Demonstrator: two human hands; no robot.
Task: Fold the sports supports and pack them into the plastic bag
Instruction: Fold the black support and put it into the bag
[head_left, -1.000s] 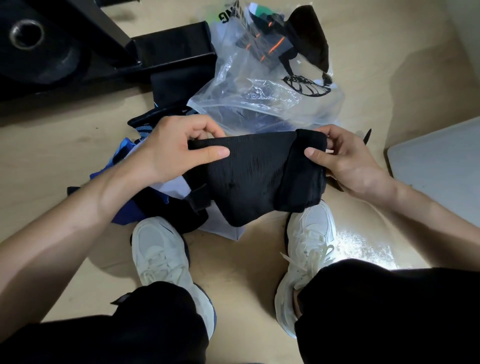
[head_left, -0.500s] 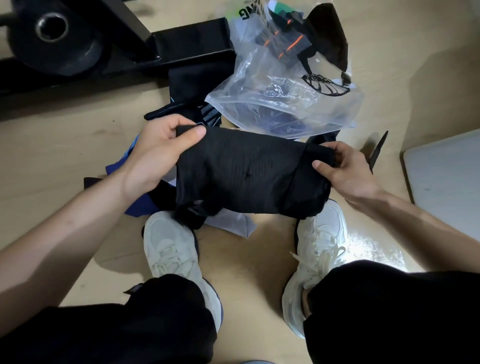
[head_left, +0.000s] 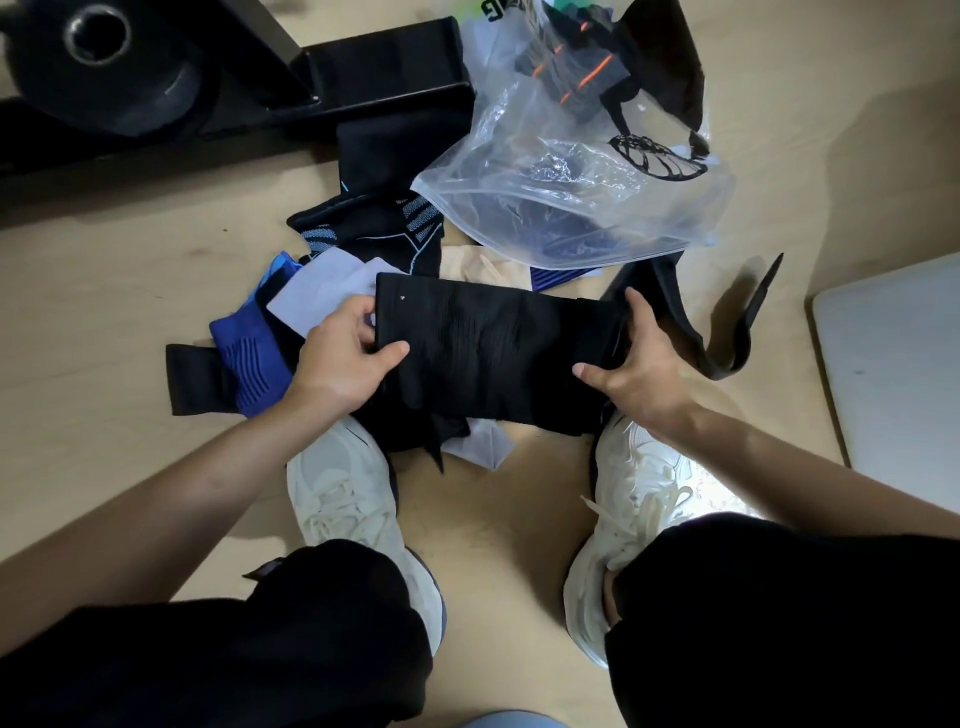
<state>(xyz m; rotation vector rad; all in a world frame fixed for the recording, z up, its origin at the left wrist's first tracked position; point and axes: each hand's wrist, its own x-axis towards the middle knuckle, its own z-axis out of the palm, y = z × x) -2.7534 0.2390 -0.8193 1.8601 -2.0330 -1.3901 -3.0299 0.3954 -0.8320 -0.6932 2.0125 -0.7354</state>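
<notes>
The ribbed support (head_left: 498, 353) is plain black; the plastic bag (head_left: 519, 171) beyond it is clear, with a black winged print (head_left: 658, 156) and a dark piece (head_left: 576, 73) with orange stripes inside. Left of it lie a blue support (head_left: 249, 358) with darker bars, a black sleeve (head_left: 374, 223) with grey-hatched patches and thin light-blue lines, and a pale lilac cloth (head_left: 324, 296). The shoes (head_left: 340, 493) are off-white, the floor (head_left: 104, 291) light wood.

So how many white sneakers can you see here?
2. The left sneaker sits below the left hand; the right sneaker sits below the right hand. None seem hidden.
</notes>
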